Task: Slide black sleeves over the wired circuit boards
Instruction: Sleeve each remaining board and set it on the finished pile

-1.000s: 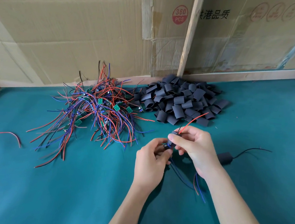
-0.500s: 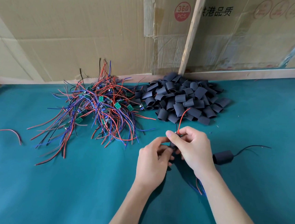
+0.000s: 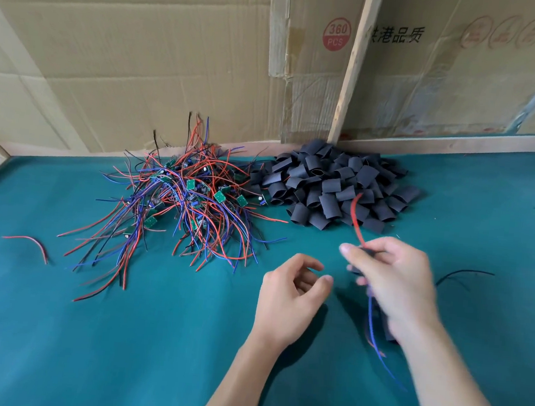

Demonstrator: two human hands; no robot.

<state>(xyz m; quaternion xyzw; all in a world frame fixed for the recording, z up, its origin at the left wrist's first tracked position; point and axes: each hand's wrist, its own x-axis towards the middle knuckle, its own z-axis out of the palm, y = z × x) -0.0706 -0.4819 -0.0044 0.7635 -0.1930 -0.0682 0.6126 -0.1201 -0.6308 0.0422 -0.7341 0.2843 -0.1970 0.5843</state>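
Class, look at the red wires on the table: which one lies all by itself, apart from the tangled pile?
The short curved red wire at the far left of the green table. It lies alone, clear of the tangled pile of wired boards.

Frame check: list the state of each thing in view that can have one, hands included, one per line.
Left hand: fingers loosely curled, holding nothing.
Right hand: pinching a sleeved board, blurred.
Sleeved board: black sleeve on, red wire out the top, blue wires hanging below.
Board pile: tangled, unsleeved, on the table.
Sleeve pile: loose, empty, heaped by the wall.
Stray red wire: lying alone, far left.
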